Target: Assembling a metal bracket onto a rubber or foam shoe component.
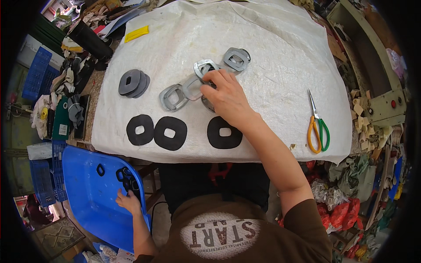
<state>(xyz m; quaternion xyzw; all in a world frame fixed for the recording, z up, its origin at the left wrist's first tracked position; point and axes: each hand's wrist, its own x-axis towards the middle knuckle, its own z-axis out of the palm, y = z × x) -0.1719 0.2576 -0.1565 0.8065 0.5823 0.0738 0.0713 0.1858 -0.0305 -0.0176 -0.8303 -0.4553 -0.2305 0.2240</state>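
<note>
The grey ring piece (206, 68) under your right hand (226, 94) lies near the middle of the white cloth (272, 52) that covers the worktop, at the head of a small overlapping cluster with a paler ring piece (191, 87) and a grey frame piece (172, 97) trailing toward your left. Your right grip is pinching its edge, fingertips pressed together on the rim, knuckles up, the forearm reaching in from the lower right with the elbow bent. As a judgement, the work looks partly through: three black foam rings (169, 133) sit in a row along the near edge of the cloth, a stack of dark grey ovals (133, 83) waits to the left, and one more grey ring pair (237, 58) lies just beyond your fingers, apart from the cluster, so several pieces seem yet to be handled. Your left hand (128, 201) is low at your side, fingers curled onto loose black rings (126, 176) in the blue tray (87, 193) beside the worktop; whether that grip closes on one, you cannot tell from here. Green-and-yellow-handled scissors (316, 125) lie well apart on the right of the cloth.
</note>
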